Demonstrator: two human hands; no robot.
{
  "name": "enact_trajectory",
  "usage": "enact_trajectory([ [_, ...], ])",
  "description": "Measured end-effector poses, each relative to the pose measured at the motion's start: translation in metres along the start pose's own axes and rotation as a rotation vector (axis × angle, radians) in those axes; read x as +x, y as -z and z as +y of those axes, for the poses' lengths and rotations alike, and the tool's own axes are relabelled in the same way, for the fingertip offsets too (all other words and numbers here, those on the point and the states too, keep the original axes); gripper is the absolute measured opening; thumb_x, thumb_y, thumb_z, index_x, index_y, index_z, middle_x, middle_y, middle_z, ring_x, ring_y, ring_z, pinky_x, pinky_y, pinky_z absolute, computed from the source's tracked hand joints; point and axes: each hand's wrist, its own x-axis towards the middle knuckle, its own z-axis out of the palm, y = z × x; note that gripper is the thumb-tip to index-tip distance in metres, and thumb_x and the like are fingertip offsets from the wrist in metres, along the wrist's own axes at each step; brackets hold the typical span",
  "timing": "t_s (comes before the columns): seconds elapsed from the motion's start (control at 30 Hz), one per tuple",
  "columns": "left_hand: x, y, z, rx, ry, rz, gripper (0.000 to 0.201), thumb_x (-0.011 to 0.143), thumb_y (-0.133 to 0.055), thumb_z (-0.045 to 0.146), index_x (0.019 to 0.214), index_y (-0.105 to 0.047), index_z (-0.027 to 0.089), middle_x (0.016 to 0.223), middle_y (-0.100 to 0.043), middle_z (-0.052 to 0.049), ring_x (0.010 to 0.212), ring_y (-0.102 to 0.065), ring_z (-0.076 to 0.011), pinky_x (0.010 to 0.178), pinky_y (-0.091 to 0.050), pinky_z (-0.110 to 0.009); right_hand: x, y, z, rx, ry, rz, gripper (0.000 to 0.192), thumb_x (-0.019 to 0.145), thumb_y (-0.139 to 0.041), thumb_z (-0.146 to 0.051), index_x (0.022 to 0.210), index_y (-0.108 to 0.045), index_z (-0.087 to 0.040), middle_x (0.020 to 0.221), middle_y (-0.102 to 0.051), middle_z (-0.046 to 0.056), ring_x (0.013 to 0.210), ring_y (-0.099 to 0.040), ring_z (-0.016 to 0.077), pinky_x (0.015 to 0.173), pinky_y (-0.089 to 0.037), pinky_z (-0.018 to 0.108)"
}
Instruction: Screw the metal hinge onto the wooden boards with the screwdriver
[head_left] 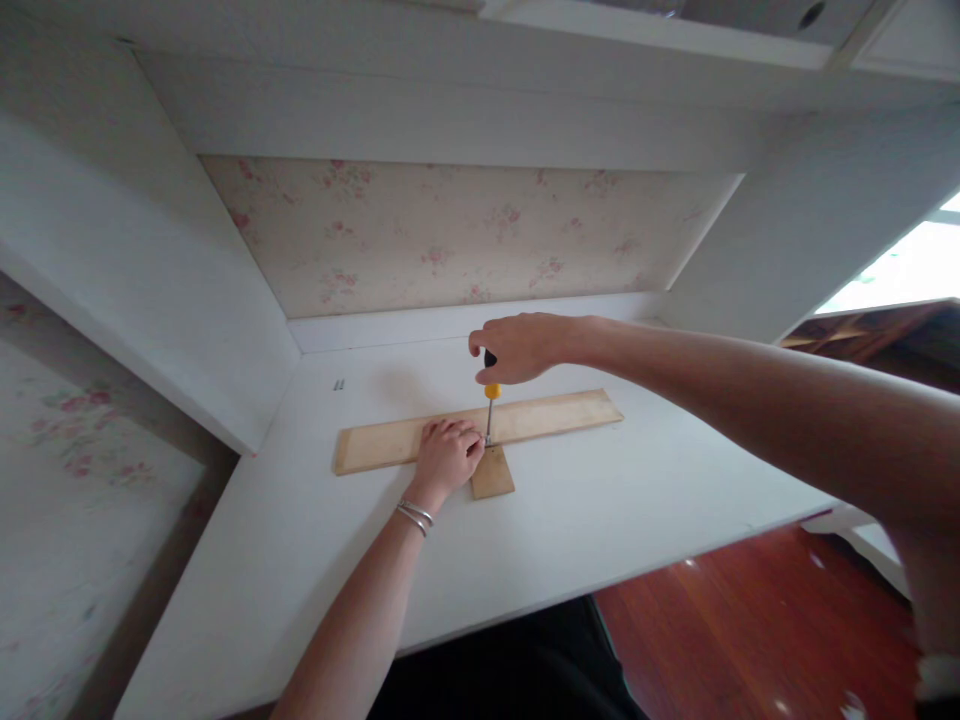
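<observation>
Wooden slat (540, 414) under both hands: left hand (446, 455) presses it, right hand (517, 347) grips upright screwdriver (490, 395).

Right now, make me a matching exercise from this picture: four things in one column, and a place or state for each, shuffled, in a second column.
Things:
1. screwdriver
2. long board
3. small block
4. bracelets

Places or states:
A. lies flat across the white desk
B. on the left wrist
C. upright, top held by the right hand
D. in front of the long board, beside the left hand

Pairs: 1-C, 2-A, 3-D, 4-B
</observation>
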Motion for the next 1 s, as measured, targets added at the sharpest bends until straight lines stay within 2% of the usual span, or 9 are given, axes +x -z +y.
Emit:
enact_trajectory([
  [0.1, 0.0, 0.0, -0.001, -0.006, -0.013, 0.009, 0.022, 0.088, -0.047, 0.028, 0.084, -0.068, 0.027, 0.105, -0.067, 0.001, 0.098, -0.054, -0.0189, 0.093, -0.033, -0.039, 0.0, -0.001, -0.001, -0.041, -0.01, 0.003, 0.034, 0.078, -0.051, -0.038, 0.103, -0.062, -0.018, 0.098, -0.065, 0.012, 0.083, -0.058, 0.0242, 0.059, -0.034, 0.03],
  [0.17, 0.0, -0.001, -0.001, -0.012, -0.018, 0.017, 0.021, 0.088, -0.047, 0.029, 0.084, -0.068, 0.027, 0.104, -0.067, 0.002, 0.097, -0.054, -0.0187, 0.093, -0.033, -0.039, 0.0, -0.001, -0.001, -0.046, 0.039, 0.0, 0.036, 0.074, -0.055, -0.031, 0.107, -0.061, -0.02, 0.107, -0.063, 0.012, 0.082, -0.058, 0.0235, 0.057, -0.033, 0.03],
  [0.23, -0.001, -0.001, -0.001, -0.016, -0.018, 0.021, 0.022, 0.088, -0.047, 0.029, 0.083, -0.068, 0.027, 0.103, -0.067, 0.001, 0.096, -0.054, -0.0186, 0.092, -0.034, -0.039, -0.001, -0.001, -0.002, -0.035, 0.044, 0.006, 0.046, 0.07, -0.058, -0.031, 0.115, -0.056, -0.022, 0.114, -0.06, 0.011, 0.081, -0.058, 0.0233, 0.057, -0.033, 0.03],
  [0.37, -0.001, -0.002, -0.001, -0.012, -0.012, 0.022, 0.021, 0.088, -0.048, 0.029, 0.082, -0.069, 0.027, 0.105, -0.066, 0.0, 0.097, -0.054, -0.019, 0.092, -0.034, -0.039, -0.002, -0.001, -0.002, -0.043, -0.02, -0.01, 0.04, 0.074, -0.056, -0.036, 0.109, -0.059, -0.019, 0.101, -0.064, 0.012, 0.082, -0.058, 0.0247, 0.061, -0.035, 0.031],
  [0.53, 0.0, -0.001, 0.0, 0.003, -0.006, 0.004, 0.022, 0.088, -0.047, 0.029, 0.083, -0.069, 0.027, 0.105, -0.067, 0.0, 0.098, -0.054, -0.0194, 0.092, -0.033, -0.039, -0.005, 0.001, -0.001, -0.011, 0.091, -0.007, 0.044, 0.069, -0.057, -0.024, 0.113, -0.059, -0.02, 0.114, -0.059, 0.011, 0.079, -0.057, 0.0194, 0.059, -0.034, 0.028],
  [0.67, 0.0, -0.001, 0.0, 0.003, -0.012, 0.002, 0.023, 0.089, -0.046, 0.029, 0.083, -0.068, 0.027, 0.105, -0.067, 0.0, 0.097, -0.054, -0.0194, 0.091, -0.034, -0.039, -0.005, -0.002, 0.0, -0.024, 0.053, 0.005, 0.034, 0.071, -0.057, -0.032, 0.102, -0.063, -0.018, 0.098, -0.065, 0.01, 0.078, -0.056, 0.0206, 0.058, -0.032, 0.028],
  [0.73, 0.0, -0.001, 0.0, 0.001, -0.018, 0.001, 0.023, 0.089, -0.046, 0.029, 0.084, -0.069, 0.027, 0.105, -0.067, 0.0, 0.097, -0.054, -0.0192, 0.091, -0.034, -0.039, -0.005, -0.003, 0.0, -0.027, 0.069, 0.024, 0.027, 0.071, -0.056, -0.028, 0.095, -0.064, -0.019, 0.091, -0.066, 0.008, 0.077, -0.056, 0.0202, 0.057, -0.032, 0.028],
  [0.87, 0.0, -0.001, 0.001, 0.0, -0.013, -0.001, 0.024, 0.089, -0.045, 0.031, 0.089, -0.069, 0.026, 0.106, -0.067, -0.001, 0.098, -0.054, -0.0193, 0.091, -0.034, -0.039, -0.015, 0.002, 0.006, 0.083, 0.146, 0.103, 0.024, 0.067, -0.056, -0.017, 0.09, -0.064, -0.019, 0.091, -0.066, 0.004, 0.075, -0.055, 0.0157, 0.059, -0.033, 0.025],
  [1.0, 0.001, 0.0, 0.002, -0.01, -0.008, -0.005, 0.025, 0.09, -0.045, 0.031, 0.091, -0.069, 0.026, 0.109, -0.066, -0.001, 0.1, -0.054, -0.0195, 0.093, -0.034, -0.039, -0.037, 0.005, 0.028, 0.293, 0.025, 0.187, 0.022, 0.069, -0.061, -0.022, 0.091, -0.064, -0.018, 0.083, -0.065, 0.003, 0.067, -0.055, 0.0129, 0.057, -0.035, 0.023],
])
